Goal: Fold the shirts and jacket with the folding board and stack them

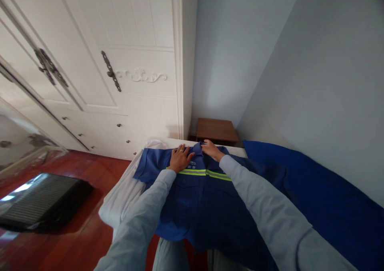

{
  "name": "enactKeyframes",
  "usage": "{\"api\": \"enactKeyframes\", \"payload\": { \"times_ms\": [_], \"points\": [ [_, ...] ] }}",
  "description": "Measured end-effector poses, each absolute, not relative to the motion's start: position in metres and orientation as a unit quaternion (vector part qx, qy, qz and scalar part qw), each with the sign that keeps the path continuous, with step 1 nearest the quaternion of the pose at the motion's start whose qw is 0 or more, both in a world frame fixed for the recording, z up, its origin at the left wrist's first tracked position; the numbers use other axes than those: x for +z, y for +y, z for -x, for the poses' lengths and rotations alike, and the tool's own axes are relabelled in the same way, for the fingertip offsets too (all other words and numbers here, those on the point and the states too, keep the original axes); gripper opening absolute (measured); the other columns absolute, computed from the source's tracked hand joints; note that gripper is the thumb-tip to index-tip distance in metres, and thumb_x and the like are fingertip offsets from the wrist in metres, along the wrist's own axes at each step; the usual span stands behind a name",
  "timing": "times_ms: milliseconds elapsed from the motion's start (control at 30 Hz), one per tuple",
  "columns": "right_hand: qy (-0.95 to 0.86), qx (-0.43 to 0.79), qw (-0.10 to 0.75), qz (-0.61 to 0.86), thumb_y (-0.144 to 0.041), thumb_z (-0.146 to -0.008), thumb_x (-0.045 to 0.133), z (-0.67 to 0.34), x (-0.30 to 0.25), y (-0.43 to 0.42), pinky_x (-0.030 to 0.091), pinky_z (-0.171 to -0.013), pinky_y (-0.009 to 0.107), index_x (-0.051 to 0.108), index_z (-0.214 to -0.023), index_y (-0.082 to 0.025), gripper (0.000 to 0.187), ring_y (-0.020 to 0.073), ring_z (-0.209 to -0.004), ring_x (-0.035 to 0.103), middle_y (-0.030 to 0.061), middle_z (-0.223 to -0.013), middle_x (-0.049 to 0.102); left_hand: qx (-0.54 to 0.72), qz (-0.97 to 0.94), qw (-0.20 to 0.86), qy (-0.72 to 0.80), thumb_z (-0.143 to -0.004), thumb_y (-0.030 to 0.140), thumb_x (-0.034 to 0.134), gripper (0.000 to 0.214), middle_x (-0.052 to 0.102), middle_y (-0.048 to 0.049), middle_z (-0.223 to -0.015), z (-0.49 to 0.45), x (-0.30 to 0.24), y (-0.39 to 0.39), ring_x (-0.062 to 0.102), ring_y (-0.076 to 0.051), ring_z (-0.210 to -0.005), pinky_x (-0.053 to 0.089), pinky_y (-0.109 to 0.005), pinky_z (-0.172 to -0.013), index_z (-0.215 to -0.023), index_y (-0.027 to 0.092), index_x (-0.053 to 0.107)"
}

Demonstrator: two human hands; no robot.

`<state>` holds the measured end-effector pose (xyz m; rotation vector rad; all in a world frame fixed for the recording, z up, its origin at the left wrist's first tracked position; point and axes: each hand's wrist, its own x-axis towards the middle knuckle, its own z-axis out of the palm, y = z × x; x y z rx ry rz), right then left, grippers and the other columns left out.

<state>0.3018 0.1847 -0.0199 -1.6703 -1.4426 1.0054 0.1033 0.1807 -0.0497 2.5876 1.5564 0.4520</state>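
A dark blue short-sleeved work shirt lies spread front side up, with a yellow-and-silver reflective band across its chest and white lettering above the band. My left hand rests flat on the upper chest beside the collar, fingers apart, a ring on one finger. At the collar, my right hand has its fingers closed on the fabric near the neck opening; the fingertips are partly hidden. The shirt's lower edge hangs toward my knees, and my right sleeve covers part of its right side.
White cloth lies under the shirt's left side. A blue pillow or cloth is at right against the grey wall. Behind stand a brown wooden nightstand and a white wardrobe. A black ribbed case sits on the red wooden floor.
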Motion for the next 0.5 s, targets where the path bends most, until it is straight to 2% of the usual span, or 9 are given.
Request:
{"api": "enactKeyframes", "payload": {
  "times_ms": [100, 233, 333, 433, 500],
  "points": [
    [-0.555, 0.361, 0.379, 0.647, -0.010, -0.085, 0.053, -0.326, -0.015, 0.171, 0.050, -0.102, 0.026, 0.037, -0.145, -0.011, 0.063, 0.0143, -0.119, 0.062, 0.0178, -0.137, 0.057, 0.127, -0.854, 0.044, 0.503, -0.101, 0.056, 0.035, 0.061, 0.039, -0.0214, -0.157, -0.101, -0.046, 0.180, 0.032, -0.035, -0.148, 0.029, -0.054, -0.113, -0.146, 0.017, 0.049],
    [-0.616, 0.198, 0.358, 0.673, -0.021, -0.091, 0.051, -0.371, -0.020, 0.147, 0.030, -0.123, 0.036, 0.041, -0.148, -0.011, 0.059, 0.0184, -0.142, 0.043, 0.0168, -0.150, 0.045, 0.087, -0.843, 0.060, 0.527, -0.103, 0.051, 0.027, 0.061, 0.038, -0.0226, -0.157, -0.105, -0.033, 0.182, 0.032, -0.035, -0.148, 0.033, -0.055, -0.112, -0.146, 0.013, 0.048],
    [-0.648, 0.115, 0.281, 0.698, -0.036, -0.095, 0.052, -0.392, -0.035, 0.137, 0.023, -0.127, 0.042, 0.041, -0.150, -0.006, 0.064, 0.0257, -0.149, 0.031, 0.0192, -0.156, 0.035, 0.103, -0.863, 0.026, 0.495, -0.103, 0.053, 0.026, 0.066, 0.033, -0.0219, -0.160, -0.117, -0.023, 0.182, 0.026, -0.033, -0.151, 0.027, -0.055, -0.117, -0.150, 0.010, 0.042],
    [-0.672, 0.094, 0.204, 0.706, -0.045, -0.097, 0.050, -0.390, -0.052, 0.135, 0.025, -0.125, 0.045, 0.039, -0.152, -0.003, 0.070, 0.0302, -0.151, 0.027, 0.0212, -0.158, 0.030, 0.074, -0.910, 0.024, 0.406, -0.103, 0.053, 0.029, 0.065, 0.029, -0.0150, -0.163, -0.133, -0.023, 0.179, 0.022, -0.028, -0.153, 0.021, -0.051, -0.123, -0.154, 0.014, 0.036],
    [-0.684, 0.082, 0.160, 0.707, -0.046, -0.098, 0.046, -0.382, -0.060, 0.136, 0.027, -0.124, 0.046, 0.037, -0.154, -0.004, 0.070, 0.0303, -0.151, 0.027, 0.0208, -0.158, 0.029, 0.040, -0.914, 0.045, 0.401, -0.103, 0.053, 0.028, 0.065, 0.027, -0.0145, -0.164, -0.142, -0.029, 0.176, 0.022, -0.028, -0.153, 0.021, -0.052, -0.123, -0.155, 0.014, 0.036]
  ]
}}
